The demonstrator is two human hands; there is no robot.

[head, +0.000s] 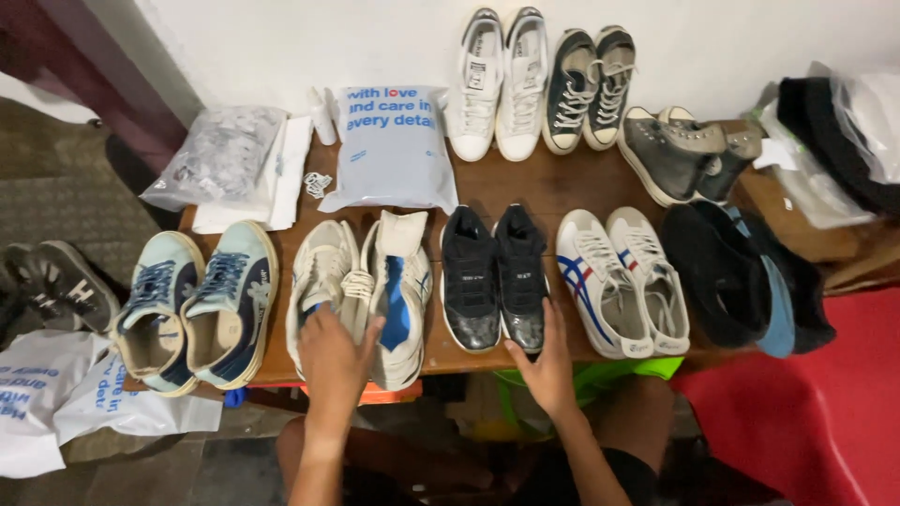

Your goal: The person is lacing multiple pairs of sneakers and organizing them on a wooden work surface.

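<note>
My left hand (pixel 333 361) rests on the heel of a worn white sneaker pair (pixel 361 286) with a blue tongue, fingers curled over the left shoe. My right hand (pixel 546 367) touches the heel of a black sneaker pair (pixel 494 276), fingers spread on the right shoe. Both pairs stand in the front row on a brown wooden table (pixel 525 183), toes pointing away from me.
Pale blue sneakers (pixel 202 300) sit at the front left, white sneakers with blue and red stripes (pixel 621 281) at the right, then dark caps (pixel 741 276). Behind: a pale mailing bag (pixel 392 150), white sneakers (pixel 497 84), black high-tops (pixel 591 89), grey boots (pixel 684 150). A red seat (pixel 806 403) stands at the right.
</note>
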